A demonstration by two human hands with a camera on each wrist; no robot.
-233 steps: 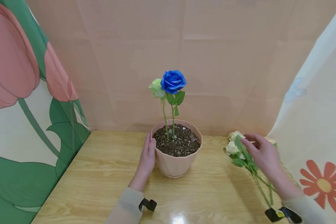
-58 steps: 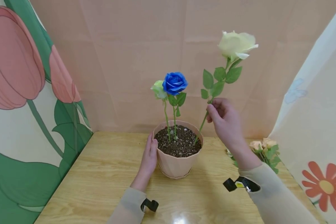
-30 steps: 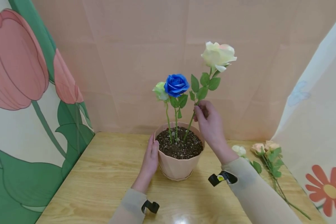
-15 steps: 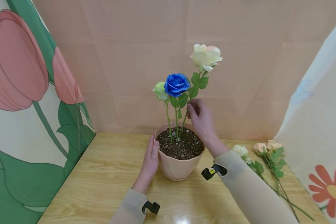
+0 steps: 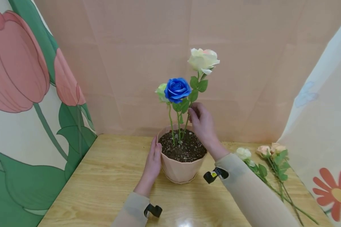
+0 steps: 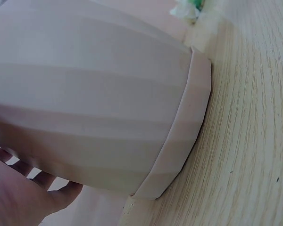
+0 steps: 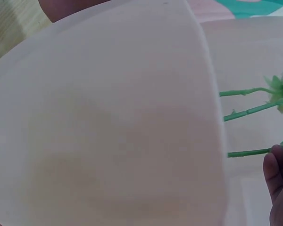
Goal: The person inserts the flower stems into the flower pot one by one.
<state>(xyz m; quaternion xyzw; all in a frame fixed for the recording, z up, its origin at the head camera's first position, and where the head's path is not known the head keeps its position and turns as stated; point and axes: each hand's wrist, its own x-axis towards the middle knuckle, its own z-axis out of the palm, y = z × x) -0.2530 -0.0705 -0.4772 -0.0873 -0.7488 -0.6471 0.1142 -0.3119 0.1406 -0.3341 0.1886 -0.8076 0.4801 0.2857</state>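
One faceted pot [image 5: 182,171], grainy soil [image 5: 184,154]

Creased, dusty-pink fabric backdrop [image 5: 139,53] is hanging beyond right hand [image 5: 203,124]; white, tulip-printed sheet [image 5: 17,75] is hanging left of left hand [image 5: 152,160]; glossy, wood-grain tabletop [image 5: 113,170] is extending beneath both.

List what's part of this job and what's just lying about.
In use:
white rose, in the right hand
pot, left hand against it
blue rose and green rose, planted

Lying on the table, perhaps spare:
other white rose
peach roses
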